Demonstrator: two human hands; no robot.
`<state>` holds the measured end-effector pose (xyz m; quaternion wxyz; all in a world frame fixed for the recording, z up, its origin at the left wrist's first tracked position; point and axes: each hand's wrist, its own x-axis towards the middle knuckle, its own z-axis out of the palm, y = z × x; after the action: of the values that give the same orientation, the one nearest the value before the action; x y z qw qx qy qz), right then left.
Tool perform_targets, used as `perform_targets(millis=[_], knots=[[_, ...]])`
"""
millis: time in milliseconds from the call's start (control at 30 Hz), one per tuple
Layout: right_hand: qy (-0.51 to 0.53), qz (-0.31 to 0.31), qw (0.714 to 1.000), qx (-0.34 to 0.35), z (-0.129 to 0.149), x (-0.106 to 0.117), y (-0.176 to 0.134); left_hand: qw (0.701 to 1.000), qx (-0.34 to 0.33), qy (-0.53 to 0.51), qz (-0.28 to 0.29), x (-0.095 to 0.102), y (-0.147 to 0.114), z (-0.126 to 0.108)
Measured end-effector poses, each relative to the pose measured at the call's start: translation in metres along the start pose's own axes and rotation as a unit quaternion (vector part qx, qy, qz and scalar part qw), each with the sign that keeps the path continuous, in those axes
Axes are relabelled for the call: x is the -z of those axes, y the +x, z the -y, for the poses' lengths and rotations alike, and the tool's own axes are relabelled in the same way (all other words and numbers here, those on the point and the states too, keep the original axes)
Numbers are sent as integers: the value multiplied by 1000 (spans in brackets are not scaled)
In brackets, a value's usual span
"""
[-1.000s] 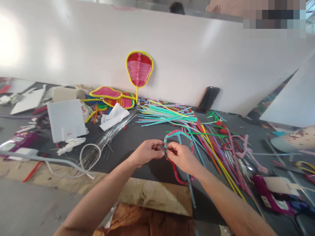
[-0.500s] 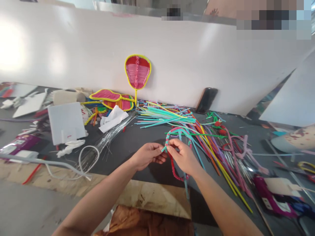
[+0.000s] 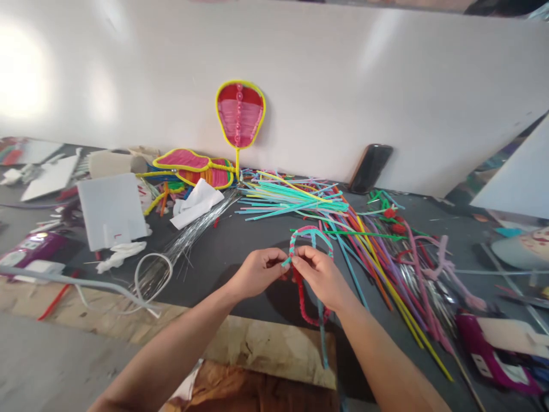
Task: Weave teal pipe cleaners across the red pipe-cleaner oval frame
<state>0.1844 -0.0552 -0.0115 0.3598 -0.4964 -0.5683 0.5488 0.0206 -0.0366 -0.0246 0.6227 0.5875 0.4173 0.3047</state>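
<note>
My left hand (image 3: 262, 271) is closed, thumb and fingertips pinching the short turquoise end of a pipe cleaner (image 3: 286, 262). Close beside it, my right hand (image 3: 319, 276) pinches the left side of a pipe-cleaner loop (image 3: 307, 231). The loop's upper part is wrapped in turquoise and red stripes, and its lower part (image 3: 305, 312) is plain fuzzy red. A light blue stem (image 3: 323, 343) runs down through the loop and hangs over the table's front edge. My right hand covers part of the loop's middle.
Turquoise pipe cleaners (image 3: 295, 197) lie in a pile behind my hands. More colored ones (image 3: 386, 274) spread to the right. A phone (image 3: 370, 167) leans against the white board (image 3: 317, 86). Thin wires (image 3: 189, 234) and a white card (image 3: 112, 209) lie left; a pink-and-yellow pipe-cleaner shape (image 3: 240, 114) stands behind.
My view has tilted slightly down and shifted. Both hands stay together on the loop, still pinching near the turquoise end; the fingers have moved only a little.
</note>
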Motion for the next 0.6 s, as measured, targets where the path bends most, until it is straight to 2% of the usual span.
perform_targets(millis=[100, 233, 333, 433, 600], knots=[[24, -1, 1000, 2, -4, -2, 0, 1000, 8, 1, -5, -1, 2, 3], [13, -27, 999, 21, -7, -5, 2, 997, 20, -68, -14, -5, 3, 6], [-26, -68, 997, 36, -6, -6, 3, 992, 3, -106, -65, -9, 2, 7], [-47, -97, 993, 51, -5, -6, 4, 990, -17, -78, -116, -12, 1, 8], [-80, -106, 989, 62, -3, -8, 6, 988, -31, -115, -101, -14, -1, 6]])
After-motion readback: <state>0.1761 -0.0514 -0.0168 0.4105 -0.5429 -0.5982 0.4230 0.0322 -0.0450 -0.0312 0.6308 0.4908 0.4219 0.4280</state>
